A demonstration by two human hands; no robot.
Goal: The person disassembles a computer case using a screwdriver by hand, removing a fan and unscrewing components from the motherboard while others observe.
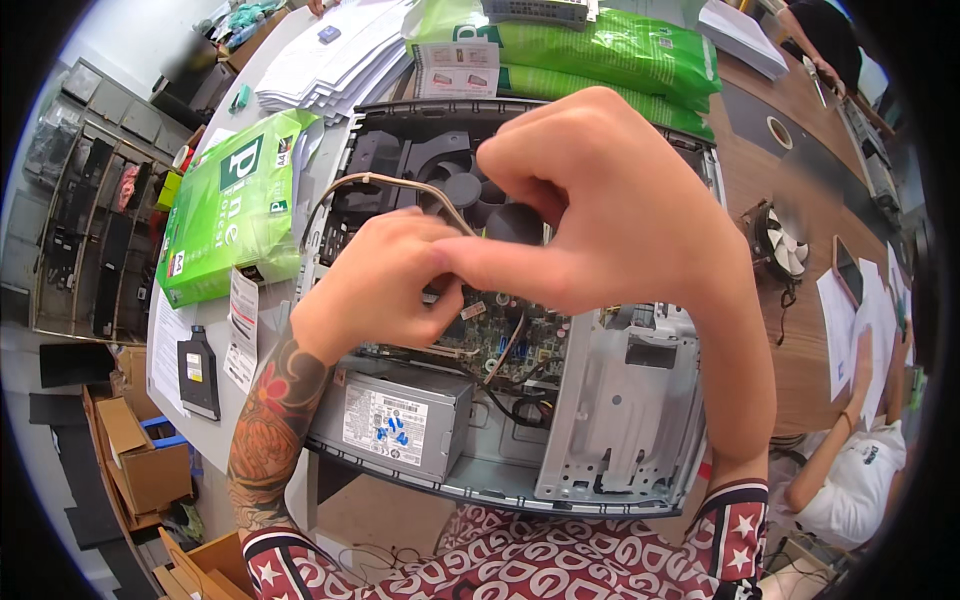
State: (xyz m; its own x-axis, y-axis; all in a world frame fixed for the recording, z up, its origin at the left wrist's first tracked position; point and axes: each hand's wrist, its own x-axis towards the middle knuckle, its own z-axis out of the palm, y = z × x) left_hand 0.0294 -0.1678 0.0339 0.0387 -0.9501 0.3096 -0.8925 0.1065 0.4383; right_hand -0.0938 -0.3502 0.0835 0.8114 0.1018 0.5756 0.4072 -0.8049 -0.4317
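Hands: both up over the open desktop computer case (520, 400), fingers meeting in the middle, pretty much filling the view
Left hand (375, 285): pinched shut around something small near the end of a tan cable (400, 183); can't tell exactly what's in there, my own fingers hide it
Right hand (610, 200): curled over from above, index finger stretched left until it touches the left fingers; whether it's actually gripping anything I can't tell
Cable: loops up and left from my left fingers, arcing over the black fan shroud (430, 160)
Case: lying flat on the bench (800, 350), side panel off, right in front of me
Inside the case: grey power supply (395, 420) at the near left with a label and blue marks, green motherboard (490, 330) showing under my hands, bare metal drive cage (625, 400) at the near right
Left of the case: green ream of paper (235, 205), and a black optical drive (198, 372) closer to the bench edge
Behind the case: more green reams (610, 50) and a stack of white paper (335, 60)
Right side: loose cooler fan (782, 243) sitting on the wood, well apart from the case; another person's arm (850, 440) in a white shirt at the far right
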